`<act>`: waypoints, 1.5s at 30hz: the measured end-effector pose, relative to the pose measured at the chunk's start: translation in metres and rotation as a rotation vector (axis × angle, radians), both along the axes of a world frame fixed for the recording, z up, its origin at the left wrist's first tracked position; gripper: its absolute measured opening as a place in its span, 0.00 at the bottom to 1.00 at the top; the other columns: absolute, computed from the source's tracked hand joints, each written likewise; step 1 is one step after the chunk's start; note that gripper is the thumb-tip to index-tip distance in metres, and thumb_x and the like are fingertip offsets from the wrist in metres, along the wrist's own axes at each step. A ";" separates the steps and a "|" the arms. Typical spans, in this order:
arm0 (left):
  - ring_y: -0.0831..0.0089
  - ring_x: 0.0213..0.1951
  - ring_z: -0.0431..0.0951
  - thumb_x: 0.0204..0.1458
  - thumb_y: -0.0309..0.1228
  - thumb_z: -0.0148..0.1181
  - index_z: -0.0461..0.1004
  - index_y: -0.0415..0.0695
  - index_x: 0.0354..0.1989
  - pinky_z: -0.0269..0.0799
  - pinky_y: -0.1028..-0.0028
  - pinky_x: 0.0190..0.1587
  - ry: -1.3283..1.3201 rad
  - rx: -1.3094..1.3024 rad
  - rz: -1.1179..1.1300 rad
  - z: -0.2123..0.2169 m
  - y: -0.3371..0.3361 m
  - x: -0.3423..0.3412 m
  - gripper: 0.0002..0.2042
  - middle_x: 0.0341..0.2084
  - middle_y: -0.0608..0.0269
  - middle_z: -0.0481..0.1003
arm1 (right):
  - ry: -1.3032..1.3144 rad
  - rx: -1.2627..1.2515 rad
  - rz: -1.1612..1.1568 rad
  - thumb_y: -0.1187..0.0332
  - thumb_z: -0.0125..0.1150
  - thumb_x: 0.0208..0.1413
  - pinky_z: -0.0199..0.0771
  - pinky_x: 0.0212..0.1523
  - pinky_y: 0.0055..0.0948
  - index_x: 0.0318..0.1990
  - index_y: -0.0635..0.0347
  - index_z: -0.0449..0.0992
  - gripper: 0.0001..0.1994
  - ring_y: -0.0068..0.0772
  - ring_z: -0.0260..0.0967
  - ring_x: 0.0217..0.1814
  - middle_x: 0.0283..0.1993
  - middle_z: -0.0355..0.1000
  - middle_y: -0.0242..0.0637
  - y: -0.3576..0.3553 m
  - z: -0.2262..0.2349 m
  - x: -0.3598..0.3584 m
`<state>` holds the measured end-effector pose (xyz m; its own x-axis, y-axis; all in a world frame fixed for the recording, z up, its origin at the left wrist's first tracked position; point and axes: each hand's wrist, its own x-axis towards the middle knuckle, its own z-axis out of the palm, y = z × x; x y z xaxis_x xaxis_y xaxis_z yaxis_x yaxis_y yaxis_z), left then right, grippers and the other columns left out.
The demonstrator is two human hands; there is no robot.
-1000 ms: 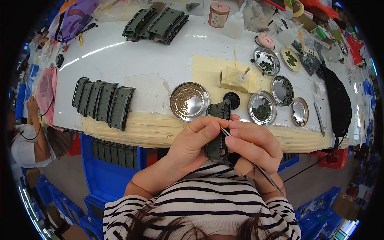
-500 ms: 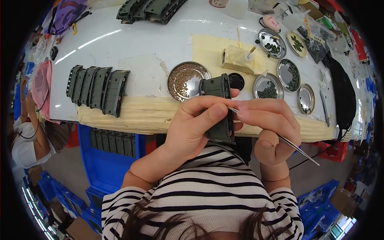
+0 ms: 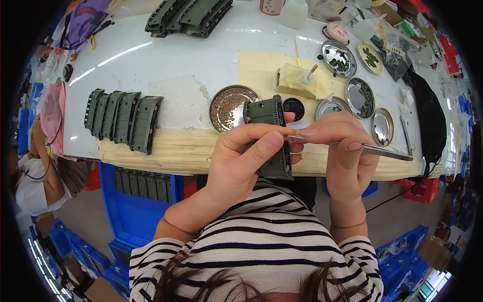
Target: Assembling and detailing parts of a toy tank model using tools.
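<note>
A dark green curved piece with toothed edges (image 3: 265, 111) is held upright by my left hand (image 3: 236, 161), the fingers wrapped round it and the thumb on the near side. In my right hand (image 3: 349, 163) is a pair of metal tweezers (image 3: 390, 152), lying nearly level. Their tips meet the right edge of the piece beside my left index fingertip. Whether the tips pinch anything is too small to tell. Just beyond the piece stand a round metal dish (image 3: 212, 102) of small brown bits and a little black cup (image 3: 294, 109).
Several similar green pieces (image 3: 121, 118) stand in a row at the left, and more (image 3: 191, 17) lie at the back. Metal dishes of green parts (image 3: 360, 98) and a taped block (image 3: 297, 81) sit to the right. A blue bin (image 3: 131, 214) is below the table edge.
My right hand has turned, so the tweezers lie flatter, where they slanted down to the right before. The green piece and my left hand have shifted slightly left.
</note>
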<state>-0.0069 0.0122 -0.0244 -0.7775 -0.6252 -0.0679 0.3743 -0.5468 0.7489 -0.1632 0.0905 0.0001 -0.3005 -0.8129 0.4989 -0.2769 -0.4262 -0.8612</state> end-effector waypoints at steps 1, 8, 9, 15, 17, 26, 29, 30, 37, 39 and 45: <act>0.63 0.42 0.78 0.61 0.33 0.50 0.74 0.36 0.44 0.80 0.63 0.44 -0.006 0.005 -0.003 0.001 0.000 0.000 0.12 0.55 0.45 0.66 | -0.036 0.019 0.005 0.65 0.47 0.64 0.71 0.38 0.29 0.35 0.67 0.78 0.16 0.31 0.70 0.35 0.33 0.76 0.40 0.000 0.001 0.000; 0.63 0.42 0.78 0.60 0.32 0.52 0.74 0.37 0.43 0.79 0.62 0.45 -0.025 0.039 -0.004 -0.001 0.000 -0.001 0.11 0.55 0.48 0.66 | -0.091 0.096 -0.019 0.66 0.47 0.64 0.69 0.40 0.30 0.35 0.66 0.78 0.15 0.31 0.69 0.35 0.32 0.76 0.39 0.003 0.004 0.003; 0.63 0.42 0.78 0.60 0.32 0.52 0.74 0.37 0.43 0.79 0.62 0.45 -0.031 0.056 0.000 0.000 0.000 -0.001 0.11 0.55 0.48 0.66 | -0.064 0.085 -0.019 0.66 0.47 0.64 0.69 0.40 0.30 0.35 0.66 0.78 0.14 0.31 0.69 0.35 0.32 0.76 0.38 0.002 0.004 0.002; 0.69 0.41 0.79 0.59 0.25 0.53 0.75 0.34 0.43 0.79 0.67 0.45 0.073 0.164 0.029 0.000 0.002 -0.003 0.09 0.48 0.52 0.72 | -0.012 0.066 -0.012 0.67 0.48 0.63 0.68 0.40 0.29 0.34 0.66 0.78 0.13 0.31 0.69 0.34 0.32 0.76 0.38 0.001 0.004 0.000; 0.69 0.41 0.79 0.59 0.25 0.53 0.75 0.34 0.43 0.80 0.68 0.44 0.065 0.158 0.031 0.000 0.002 -0.003 0.09 0.48 0.52 0.72 | -0.033 0.081 -0.010 0.67 0.48 0.63 0.68 0.40 0.29 0.34 0.66 0.78 0.14 0.31 0.69 0.34 0.32 0.76 0.38 0.002 0.004 0.001; 0.64 0.47 0.76 0.60 0.23 0.48 0.55 0.45 0.64 0.71 0.60 0.55 0.071 0.095 0.087 0.015 0.003 0.005 0.23 0.56 0.49 0.65 | -0.125 0.056 -0.114 0.68 0.48 0.63 0.67 0.40 0.30 0.35 0.65 0.78 0.13 0.30 0.69 0.35 0.32 0.75 0.38 0.004 -0.003 0.001; 0.60 0.54 0.71 0.59 0.20 0.45 0.36 0.56 0.70 0.69 0.57 0.57 0.076 0.019 0.141 0.023 -0.005 0.015 0.35 0.62 0.49 0.57 | 0.001 0.133 -0.239 0.70 0.50 0.62 0.66 0.38 0.29 0.34 0.65 0.79 0.11 0.29 0.67 0.34 0.31 0.75 0.37 0.003 -0.006 -0.006; 0.60 0.54 0.71 0.59 0.20 0.45 0.37 0.55 0.70 0.68 0.56 0.58 0.084 0.039 0.168 0.025 -0.007 0.018 0.35 0.62 0.50 0.57 | 0.090 0.194 -0.263 0.71 0.51 0.61 0.65 0.37 0.28 0.33 0.64 0.79 0.10 0.29 0.66 0.33 0.31 0.75 0.37 0.001 -0.007 -0.008; 0.60 0.57 0.68 0.53 0.15 0.46 0.47 0.44 0.68 0.56 0.55 0.68 0.537 0.767 0.000 0.006 -0.017 0.032 0.32 0.57 0.56 0.63 | 0.432 0.235 -0.363 0.71 0.58 0.56 0.63 0.35 0.28 0.32 0.61 0.79 0.05 0.35 0.62 0.32 0.29 0.74 0.34 -0.011 -0.023 -0.013; 0.61 0.56 0.67 0.52 0.15 0.48 0.50 0.43 0.67 0.56 0.56 0.68 0.546 0.797 -0.005 0.006 -0.016 0.031 0.31 0.53 0.56 0.65 | 0.468 0.231 -0.380 0.71 0.59 0.56 0.63 0.35 0.29 0.32 0.61 0.79 0.05 0.35 0.62 0.32 0.29 0.74 0.34 -0.012 -0.022 -0.013; 0.61 0.55 0.65 0.53 0.17 0.50 0.56 0.45 0.63 0.61 0.57 0.65 0.540 0.818 -0.012 0.004 -0.016 0.030 0.27 0.51 0.55 0.64 | 0.488 0.235 -0.385 0.71 0.60 0.54 0.63 0.34 0.29 0.32 0.62 0.79 0.04 0.36 0.62 0.32 0.29 0.74 0.33 -0.013 -0.022 -0.013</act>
